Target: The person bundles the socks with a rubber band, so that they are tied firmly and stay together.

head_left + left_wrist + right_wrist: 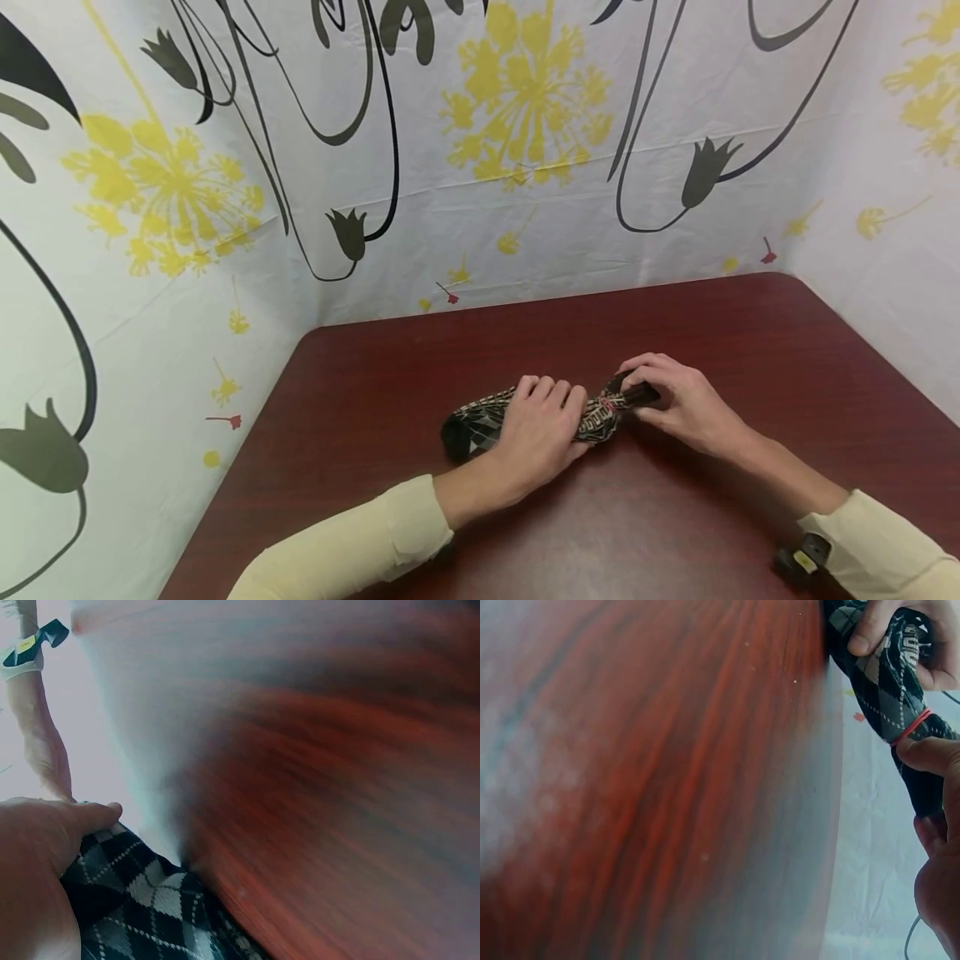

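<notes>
A dark argyle sock (477, 427), patterned in black, grey and white, lies bunched lengthwise on the table. Around its narrowed part runs a thin red band (913, 726), like a rubber band. My left hand (538, 423) grips the sock's thick middle from above, with the thumb on the near side. At the other end, my right hand (686, 404) pinches the dark end of the sock just beyond the band, between thumb and fingers. Argyle diamonds show below the left thumb (97, 816) in the left wrist view. The left palm hides part of the sock.
The dark reddish-brown table (390, 367) has rounded far corners. White cloth walls (420, 208) printed with yellow and grey flowers stand behind it and at both sides. A black device (802, 560) is strapped at the right wrist, by the cream sleeve.
</notes>
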Action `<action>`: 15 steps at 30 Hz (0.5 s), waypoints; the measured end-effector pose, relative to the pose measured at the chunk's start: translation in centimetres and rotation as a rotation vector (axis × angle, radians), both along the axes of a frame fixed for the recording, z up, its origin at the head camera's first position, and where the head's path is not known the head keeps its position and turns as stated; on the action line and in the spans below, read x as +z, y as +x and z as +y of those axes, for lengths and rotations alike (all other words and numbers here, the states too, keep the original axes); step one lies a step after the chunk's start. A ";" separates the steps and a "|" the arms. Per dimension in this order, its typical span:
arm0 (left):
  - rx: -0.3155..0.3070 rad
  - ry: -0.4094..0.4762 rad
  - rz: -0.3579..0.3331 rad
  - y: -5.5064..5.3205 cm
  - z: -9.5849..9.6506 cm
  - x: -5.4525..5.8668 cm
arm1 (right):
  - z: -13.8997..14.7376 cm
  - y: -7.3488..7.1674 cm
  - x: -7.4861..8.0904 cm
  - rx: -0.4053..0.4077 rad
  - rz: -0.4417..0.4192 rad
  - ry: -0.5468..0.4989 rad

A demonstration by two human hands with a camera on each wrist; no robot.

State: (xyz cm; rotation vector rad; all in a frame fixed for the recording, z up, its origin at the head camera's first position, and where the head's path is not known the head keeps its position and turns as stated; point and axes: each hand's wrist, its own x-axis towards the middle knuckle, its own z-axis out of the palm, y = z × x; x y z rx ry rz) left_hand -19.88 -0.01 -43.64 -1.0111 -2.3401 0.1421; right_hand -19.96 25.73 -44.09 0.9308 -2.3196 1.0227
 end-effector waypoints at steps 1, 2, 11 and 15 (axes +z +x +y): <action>0.006 -0.004 0.006 0.0 0.1 0.0 | 0.0 0.0 0.0 0.000 0.004 0.004; 0.010 -0.008 0.012 0.1 0.3 0.0 | 0.1 0.0 0.0 0.001 0.007 0.009; 0.040 0.046 -0.137 0.4 1.3 0.6 | 0.2 0.1 0.1 0.061 -0.080 0.094; 0.091 0.004 -0.186 0.4 1.4 0.9 | -0.1 0.1 0.1 0.064 -0.090 0.176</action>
